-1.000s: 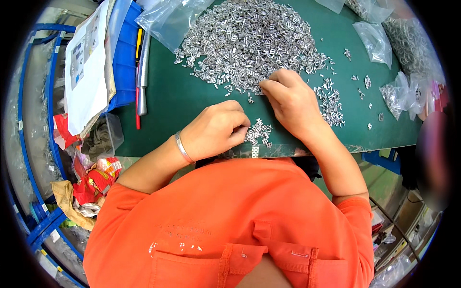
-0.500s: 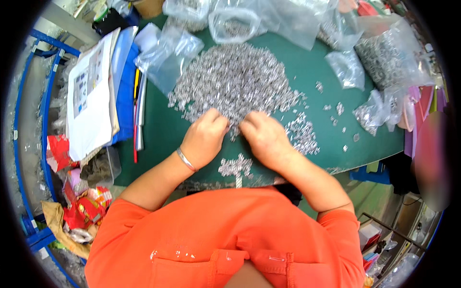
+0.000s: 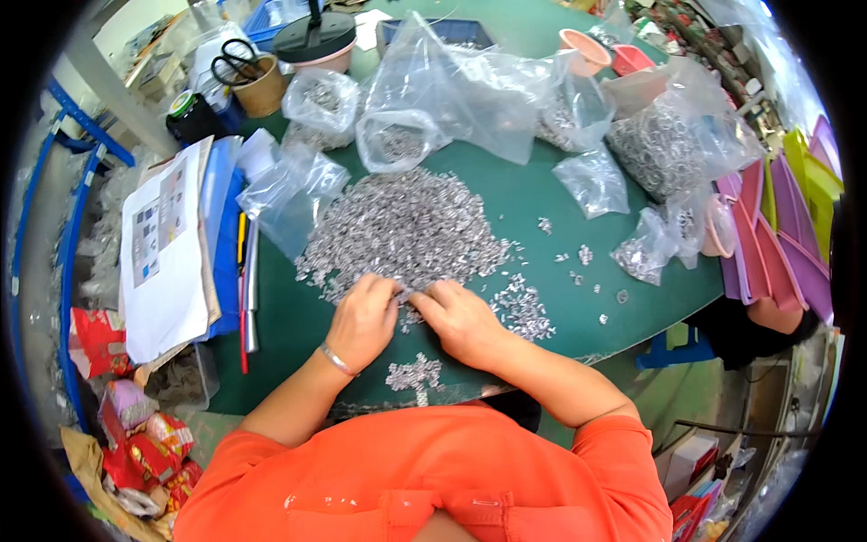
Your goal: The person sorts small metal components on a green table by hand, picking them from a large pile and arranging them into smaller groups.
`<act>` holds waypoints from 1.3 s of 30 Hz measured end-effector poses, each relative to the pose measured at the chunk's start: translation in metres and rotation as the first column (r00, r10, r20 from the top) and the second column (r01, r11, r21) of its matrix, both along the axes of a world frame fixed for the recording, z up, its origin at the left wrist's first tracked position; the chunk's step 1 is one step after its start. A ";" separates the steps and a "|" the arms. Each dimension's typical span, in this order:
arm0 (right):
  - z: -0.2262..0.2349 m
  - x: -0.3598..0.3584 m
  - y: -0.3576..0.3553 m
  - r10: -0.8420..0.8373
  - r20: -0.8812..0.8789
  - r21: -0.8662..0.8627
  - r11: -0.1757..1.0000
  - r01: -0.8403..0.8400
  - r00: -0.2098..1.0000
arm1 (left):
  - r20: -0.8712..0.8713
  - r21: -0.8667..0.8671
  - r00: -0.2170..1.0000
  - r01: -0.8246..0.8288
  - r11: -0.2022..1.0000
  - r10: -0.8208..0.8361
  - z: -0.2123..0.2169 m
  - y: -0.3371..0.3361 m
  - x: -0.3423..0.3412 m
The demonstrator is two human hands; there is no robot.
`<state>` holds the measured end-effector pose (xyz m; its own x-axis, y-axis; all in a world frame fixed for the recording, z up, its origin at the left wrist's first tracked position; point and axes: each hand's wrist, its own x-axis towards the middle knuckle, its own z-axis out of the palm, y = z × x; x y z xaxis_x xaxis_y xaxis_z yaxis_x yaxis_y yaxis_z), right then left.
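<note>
A broad heap of small shiny metal pieces [image 3: 406,221] lies on the green tabletop. At its near edge my left hand [image 3: 364,318], with a bangle on the wrist, is closed with its fingertips pinched. My right hand [image 3: 461,323] is closed likewise, its thumb and fingertips almost meeting the left ones. Whatever sits between the fingertips is too small and hidden to make out. A small cluster of the same pieces [image 3: 414,372] lies close to the table's front edge. Another loose group [image 3: 524,307] is spread just right of my right hand.
Clear plastic bags of metal parts [image 3: 655,149] stand behind and right of the heap. Papers [image 3: 167,253] on a blue folder, with pens beside them, lie at left. Scissors [image 3: 239,63] stand in a brown cup. Purple and red plastic bins [image 3: 768,235] are at the right edge.
The view has shifted upward, so more of the table's far side shows. My two hands have drawn closer together at the heap's near edge; both remain closed.
</note>
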<state>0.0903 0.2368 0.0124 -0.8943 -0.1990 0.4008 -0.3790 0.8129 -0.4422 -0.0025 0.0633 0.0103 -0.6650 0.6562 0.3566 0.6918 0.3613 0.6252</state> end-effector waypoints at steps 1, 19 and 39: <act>-0.003 -0.002 0.004 0.027 0.018 -0.079 0.997 -0.025 0.999 | -0.003 0.017 1.000 0.008 1.000 -0.008 0.000 -0.001 0.000; 0.126 -0.109 0.121 -0.294 0.212 -0.916 0.274 0.294 0.932 | 0.025 0.112 0.996 0.079 0.991 -0.083 -0.007 -0.006 -0.004; -0.037 0.134 0.060 -0.807 -0.133 -0.328 0.584 0.743 0.576 | 0.115 -0.012 0.993 0.030 0.999 -0.029 -0.006 0.003 -0.007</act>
<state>0.2240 0.2967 -0.0248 -0.5255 0.6416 0.5588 0.2345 0.7405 -0.6298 -0.0094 0.0667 0.0045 -0.6814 0.6803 0.2700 0.6261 0.3507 0.6965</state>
